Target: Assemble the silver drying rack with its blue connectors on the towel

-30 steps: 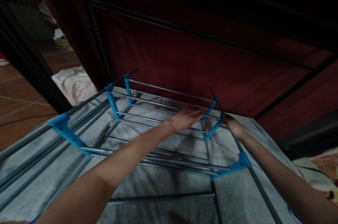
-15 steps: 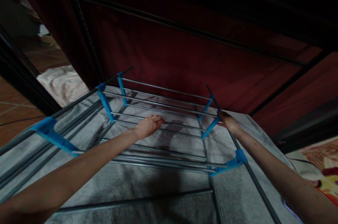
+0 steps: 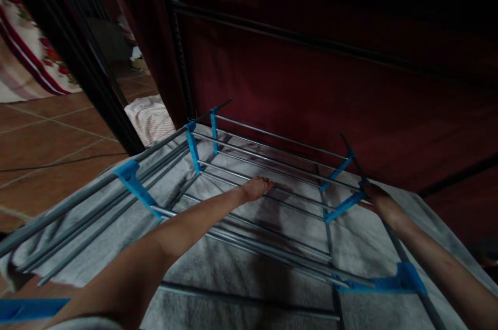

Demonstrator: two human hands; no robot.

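A rack of grey metal rods and blue plastic brackets lies on its side over a grey cloth. My left hand is closed over a thin metal rod in the middle of the rack, its fingertips curled down. At the right side, my right hand grips a blue bracket where it meets the long side pole. Some fingers of that hand are hidden behind the joint. Nearer to me, another blue bracket sits lower on the same pole.
A dark red fabric panel with black bars stands right behind the rack. More blue brackets join the left pole. To the left are a tiled floor, a dark post and a striped cloth.
My view has turned left, so the rack and both hands appear farther right. Both hands keep about the same places on the rack.
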